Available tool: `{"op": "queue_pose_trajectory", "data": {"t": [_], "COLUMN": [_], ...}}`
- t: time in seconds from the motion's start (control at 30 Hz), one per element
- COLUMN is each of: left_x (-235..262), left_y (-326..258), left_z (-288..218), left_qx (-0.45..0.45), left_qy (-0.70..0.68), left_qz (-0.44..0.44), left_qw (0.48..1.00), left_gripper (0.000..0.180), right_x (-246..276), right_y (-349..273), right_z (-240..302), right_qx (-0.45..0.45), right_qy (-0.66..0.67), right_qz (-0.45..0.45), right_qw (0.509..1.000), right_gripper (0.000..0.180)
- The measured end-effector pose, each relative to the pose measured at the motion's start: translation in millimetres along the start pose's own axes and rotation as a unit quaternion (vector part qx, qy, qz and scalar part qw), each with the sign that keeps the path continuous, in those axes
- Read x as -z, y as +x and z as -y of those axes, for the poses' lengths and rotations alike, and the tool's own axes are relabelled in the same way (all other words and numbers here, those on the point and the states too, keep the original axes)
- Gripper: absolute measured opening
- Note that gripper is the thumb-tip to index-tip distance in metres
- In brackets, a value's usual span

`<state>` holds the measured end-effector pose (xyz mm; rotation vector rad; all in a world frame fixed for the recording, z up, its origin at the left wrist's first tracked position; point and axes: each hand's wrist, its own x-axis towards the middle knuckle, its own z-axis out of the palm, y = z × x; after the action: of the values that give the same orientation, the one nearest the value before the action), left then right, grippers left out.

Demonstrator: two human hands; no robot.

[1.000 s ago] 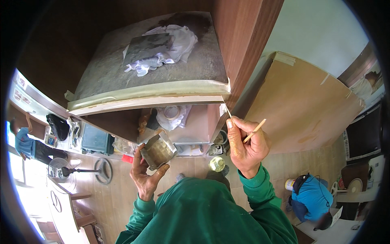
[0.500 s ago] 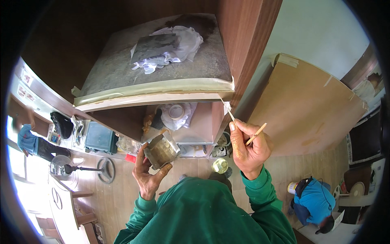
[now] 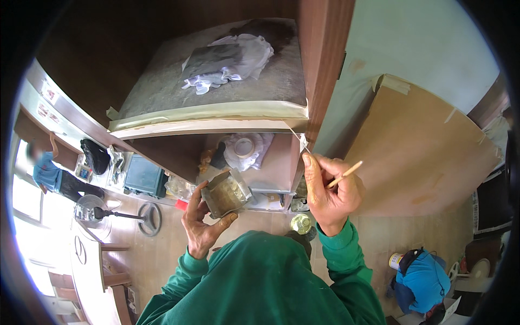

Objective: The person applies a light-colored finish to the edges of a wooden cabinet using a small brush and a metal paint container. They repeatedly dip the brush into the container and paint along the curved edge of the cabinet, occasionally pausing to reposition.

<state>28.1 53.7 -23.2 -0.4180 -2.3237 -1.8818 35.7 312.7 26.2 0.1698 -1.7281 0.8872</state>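
My left hand [image 3: 199, 226] is closed around a small, open, square-cornered container [image 3: 219, 199] with a brownish layer inside, tilted in front of the cabinet. My right hand [image 3: 335, 192] pinches a thin brush [image 3: 346, 174] with a pale wooden handle. Its fine far end reaches the right part of the pale front edge [image 3: 216, 128] of the shelf; whether it touches cannot be made out. Cream masking tape [image 3: 206, 114] runs along the shelf just above that edge. Brown stains mark my right thumb and palm.
On the grey shelf top lies a white cloth [image 3: 252, 54] under a dark sheet [image 3: 211, 60]. The compartment below holds a roll of tape [image 3: 244, 146]. A brown board [image 3: 417, 146] leans at right. A pedestal fan [image 3: 89, 211] and two people [image 3: 49, 173], [image 3: 422, 279] are farther off.
The whole view has shifted slightly. My left hand and the container have moved a little to the right. The brush end has slid slightly leftward in the picture, still by the shelf edge.
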Motion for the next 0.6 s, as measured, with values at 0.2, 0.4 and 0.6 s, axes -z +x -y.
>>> {"op": "queue_pose_trajectory", "data": {"t": [0.2,0.4,0.6], "left_x": [-5,-14,-19], "left_y": [1,1,-8], "left_z": [-6,-12,-18], "left_qx": [-0.006,-0.025,-0.021], "left_qy": [0.063,0.050,0.001], "left_qz": [0.020,0.029,-0.016], "left_qw": [0.998,0.998,1.000], "left_gripper": [0.093,0.092,0.091], "right_x": [0,-3,-8], "right_y": [13,6,9], "right_z": [-10,-12,-6], "right_qx": [-0.034,-0.016,0.059], "right_qy": [0.025,0.056,0.123], "right_qz": [-0.025,-0.018,-0.011], "right_qw": [0.999,0.998,0.991], "right_gripper": [0.016,0.019,0.018]}}
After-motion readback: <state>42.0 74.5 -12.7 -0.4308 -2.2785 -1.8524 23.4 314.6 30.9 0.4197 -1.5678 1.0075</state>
